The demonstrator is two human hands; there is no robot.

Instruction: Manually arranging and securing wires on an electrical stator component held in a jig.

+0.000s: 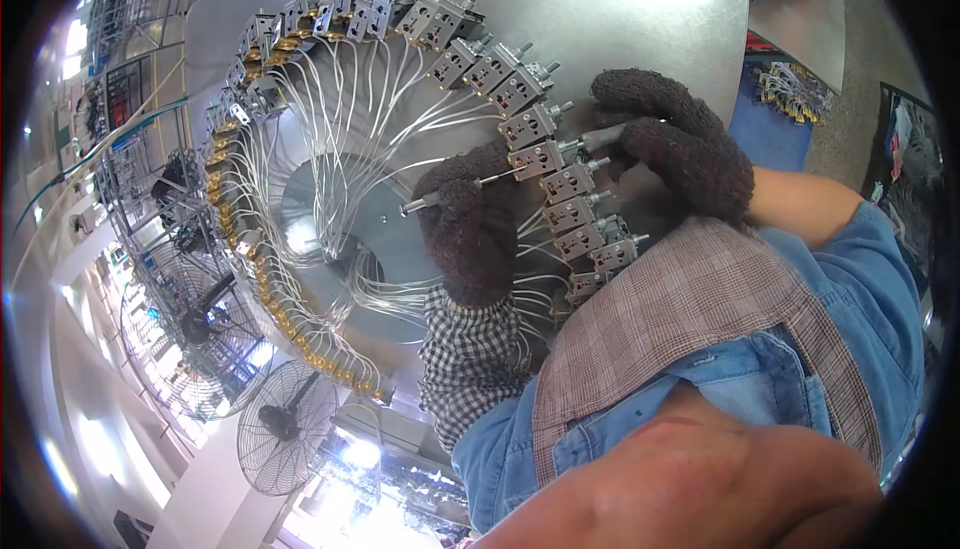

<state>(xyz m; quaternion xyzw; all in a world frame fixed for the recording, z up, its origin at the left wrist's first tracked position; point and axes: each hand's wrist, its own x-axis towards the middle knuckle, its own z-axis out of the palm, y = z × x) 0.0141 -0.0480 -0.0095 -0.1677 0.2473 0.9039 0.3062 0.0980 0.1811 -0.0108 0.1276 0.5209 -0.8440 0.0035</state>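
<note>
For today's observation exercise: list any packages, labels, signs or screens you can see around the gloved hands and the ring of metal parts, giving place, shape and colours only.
None can be made out: no package, label, sign or screen shows clearly.
What is there: the left hand and right hand in dark knit gloves, at a ring of grey metal switch units with white wires, on a round shiny metal table.

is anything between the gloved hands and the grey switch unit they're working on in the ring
Nothing visible stands in the way. The left hand is already at the grey switch unit from inside the ring, gripping a thin rod that runs to it. The right hand pinches a small tool at the unit's outer shaft.
</note>
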